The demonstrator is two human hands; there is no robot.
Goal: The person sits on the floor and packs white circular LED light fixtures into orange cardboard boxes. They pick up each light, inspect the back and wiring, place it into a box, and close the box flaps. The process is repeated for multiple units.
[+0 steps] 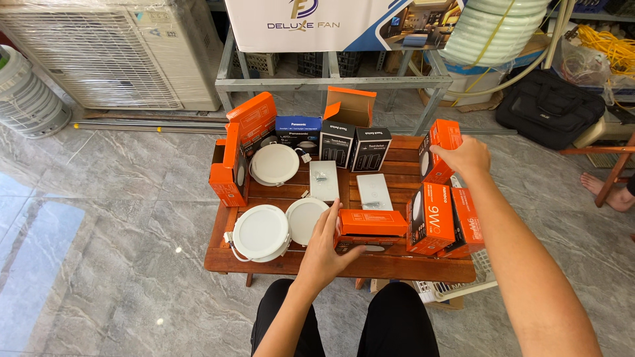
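Left hand [325, 256] laid flat, fingers together, against the near end of a low orange box [370, 225] lying on the wooden desk [264, 261], as if to steady it; right hand [468, 157] clamped atop an upright orange box [438, 151] at the far right, beside round white downlights [263, 231]

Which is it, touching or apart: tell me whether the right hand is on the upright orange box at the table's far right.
Touching. The head view shows the right hand laid over the top of the upright orange box, fingers wrapped on its upper edge.
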